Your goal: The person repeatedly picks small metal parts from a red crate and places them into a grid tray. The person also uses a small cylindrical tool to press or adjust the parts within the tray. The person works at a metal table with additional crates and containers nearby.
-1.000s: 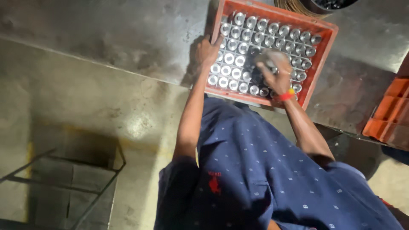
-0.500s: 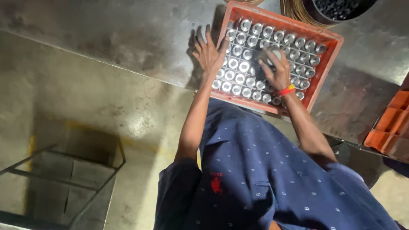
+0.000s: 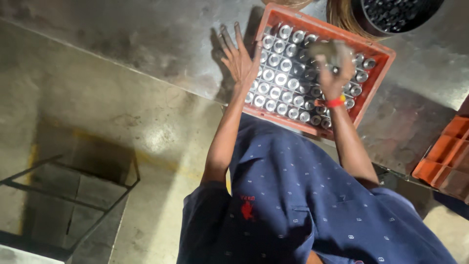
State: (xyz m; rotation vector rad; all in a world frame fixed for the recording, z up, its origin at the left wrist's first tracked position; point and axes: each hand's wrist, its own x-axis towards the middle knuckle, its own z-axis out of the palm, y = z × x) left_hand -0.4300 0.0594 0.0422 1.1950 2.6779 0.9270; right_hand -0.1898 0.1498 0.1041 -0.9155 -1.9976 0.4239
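An orange plastic crate (image 3: 376, 90) lies on a worn metal tabletop (image 3: 146, 44), and its cells are filled with several shiny metal cylinders (image 3: 281, 78) standing on end. My left hand (image 3: 239, 56) is spread flat with fingers apart against the crate's left wall and holds nothing. My right hand (image 3: 334, 66), with a red band at the wrist, hovers over the middle of the crate. It is closed around a grey, blurred wad that looks like cloth. My dark blue patterned shirt (image 3: 303, 205) fills the lower part of the view.
A black round container (image 3: 400, 12) of dark small parts stands beyond the crate's far right corner. A second orange crate (image 3: 447, 161) sits at the right edge. Below the table's near edge are a concrete floor and a dark metal frame (image 3: 73, 195) at lower left.
My left hand has come off the crate's near-left rim and spread its fingers beside the wall. My right hand has shifted toward the crate's far side with the grey wad.
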